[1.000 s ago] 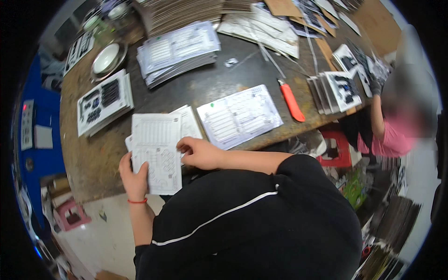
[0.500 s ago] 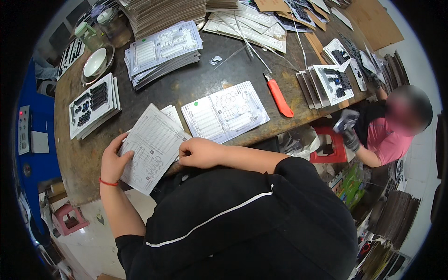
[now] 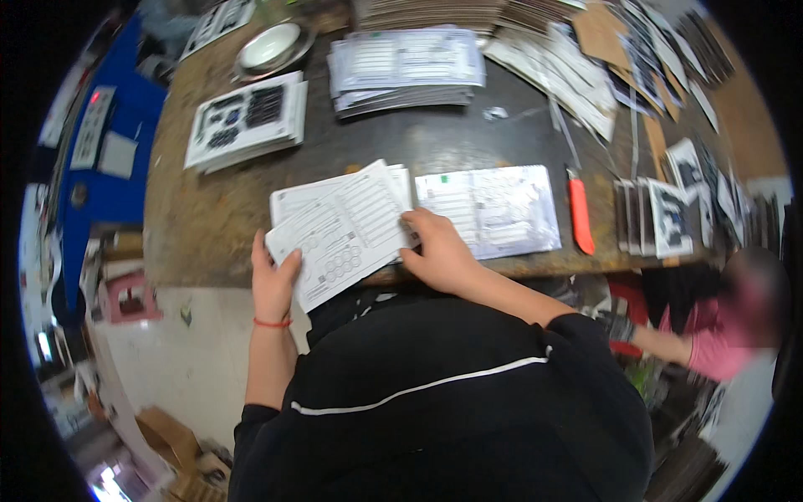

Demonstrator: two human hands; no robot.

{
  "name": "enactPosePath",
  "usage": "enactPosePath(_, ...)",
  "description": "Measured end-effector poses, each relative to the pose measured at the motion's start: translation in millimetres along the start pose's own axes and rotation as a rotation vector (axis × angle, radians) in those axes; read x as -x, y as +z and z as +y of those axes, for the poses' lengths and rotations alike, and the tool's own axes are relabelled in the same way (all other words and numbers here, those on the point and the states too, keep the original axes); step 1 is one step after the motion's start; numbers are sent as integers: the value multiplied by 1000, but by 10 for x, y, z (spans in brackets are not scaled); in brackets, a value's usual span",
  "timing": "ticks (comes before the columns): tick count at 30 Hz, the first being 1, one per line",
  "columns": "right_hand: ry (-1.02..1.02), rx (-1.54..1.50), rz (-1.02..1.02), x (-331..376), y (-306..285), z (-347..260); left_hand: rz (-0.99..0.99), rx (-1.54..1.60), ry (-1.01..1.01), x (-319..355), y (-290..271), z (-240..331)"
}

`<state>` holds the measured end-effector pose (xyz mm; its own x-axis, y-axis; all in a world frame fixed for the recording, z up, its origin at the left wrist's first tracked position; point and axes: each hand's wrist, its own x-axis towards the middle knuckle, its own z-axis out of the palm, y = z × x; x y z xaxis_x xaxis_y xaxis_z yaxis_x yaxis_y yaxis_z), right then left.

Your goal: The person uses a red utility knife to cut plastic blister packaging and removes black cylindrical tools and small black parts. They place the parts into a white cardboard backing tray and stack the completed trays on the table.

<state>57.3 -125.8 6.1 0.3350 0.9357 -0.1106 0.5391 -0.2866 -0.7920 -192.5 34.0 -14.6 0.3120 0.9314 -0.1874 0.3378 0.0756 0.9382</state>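
A white printed card [image 3: 355, 230] is held at a slant to the left of the flat plastic-wrapped packet [image 3: 514, 205], above the near edge of the dark table [image 3: 192, 226] on which that packet is laid. Its left edge is gripped by the left hand [image 3: 276, 289], with the thumb laid on top and the fingers mostly hidden at the side and beneath. The right hand [image 3: 441, 255] is half curled at the card's right edge, its thumb and fingers parted just beside the packet; whether the card is pinched there cannot be told. More white cards [image 3: 288, 201] are seen partly covered by the held one, also to the left of the packet.

Just to the right of the packet, a red-handled knife [image 3: 580, 213] is set down, and farther right a row of white trays with black pieces [image 3: 669, 217] is stood. Beyond the packet and to its left, a stack of wrapped packets [image 3: 406, 63] is placed; farther left, a pile of trays [image 3: 247, 121] is seen, with a white bowl [image 3: 272, 46] behind it. A co-worker in pink [image 3: 715, 339] is seen to the packet's far right.
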Motion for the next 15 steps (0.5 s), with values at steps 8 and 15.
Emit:
enactPosePath(8,139,-393,6,-88,-52,54,-80,763,-133,30,-325,186)
enactPosePath(15,2,-767,50,-199,-51,142,-359,273,190,-2,-486,54)
